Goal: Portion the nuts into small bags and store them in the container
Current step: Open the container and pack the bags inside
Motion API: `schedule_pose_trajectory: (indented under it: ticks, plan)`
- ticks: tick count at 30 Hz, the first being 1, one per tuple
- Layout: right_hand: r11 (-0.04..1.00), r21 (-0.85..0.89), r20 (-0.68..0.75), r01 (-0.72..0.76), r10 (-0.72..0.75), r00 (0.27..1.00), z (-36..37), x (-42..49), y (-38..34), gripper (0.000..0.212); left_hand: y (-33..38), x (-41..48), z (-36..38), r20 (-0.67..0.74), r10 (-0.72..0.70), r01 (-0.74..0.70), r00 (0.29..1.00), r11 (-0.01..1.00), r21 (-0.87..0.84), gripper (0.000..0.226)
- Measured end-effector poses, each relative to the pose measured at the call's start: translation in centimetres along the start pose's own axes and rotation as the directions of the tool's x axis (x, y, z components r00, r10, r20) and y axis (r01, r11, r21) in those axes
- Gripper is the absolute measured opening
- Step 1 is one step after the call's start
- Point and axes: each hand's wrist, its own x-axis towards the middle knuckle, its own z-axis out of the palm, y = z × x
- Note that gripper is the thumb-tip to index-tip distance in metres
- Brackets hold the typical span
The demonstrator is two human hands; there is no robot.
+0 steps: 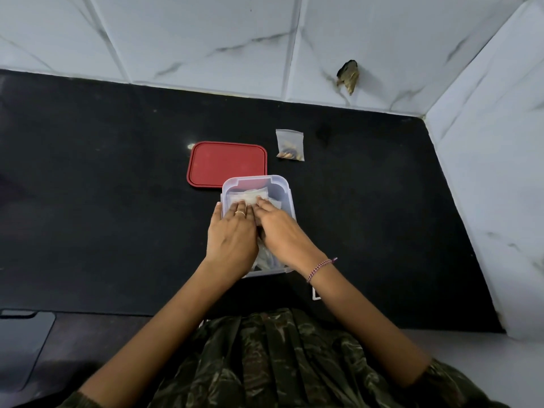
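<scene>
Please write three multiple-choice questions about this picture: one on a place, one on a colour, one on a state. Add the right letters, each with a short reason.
1. The small bag of nuts on the counter lies:
A. right of the lid
B. on top of the lid
C. inside a drawer

2. The lid is:
A. blue
B. red
C. green

3. The container is:
A. closed by the lid
B. open, with hands inside
C. tipped on its side

Answers:
1. A, it lies apart from the lid, on its right.
2. B, the lid is plainly red.
3. B, the left hand and right hand rest on bags inside.
</scene>
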Motion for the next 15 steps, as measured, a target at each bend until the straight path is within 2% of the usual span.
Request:
schedule_pose_trajectory:
  ticks: [3,7,12,15]
  plan:
    - [0.998,0.056,-0.210,0.018,-0.006,0.978,-1.4,0.4,0.3,0.042,-0.3,0.9,-1.4,-0.147,-0.029,0.028,0.989,1.000,-0.012,0.042]
    - [0.995,0.096,-0.428,-0.012,0.052,0.902,-3.2,2.6,1.8,0.030,-0.8,3.7,-3.8,-0.252,-0.074,0.077,0.965,0.997,0.003,0.039]
    - [0.989,0.131,-0.513,-0.071,0.129,0.849,-5.6,6.5,4.4,0.026,-1.0,10.1,-5.7,-0.329,-0.116,0.079,0.937,0.989,-0.124,0.027]
    - [0.979,0.163,-0.524,-0.122,0.191,0.830,-6.1,9.2,6.2,0.025,-0.5,13.7,-6.4,-0.325,-0.104,0.068,0.940,0.990,-0.120,0.023]
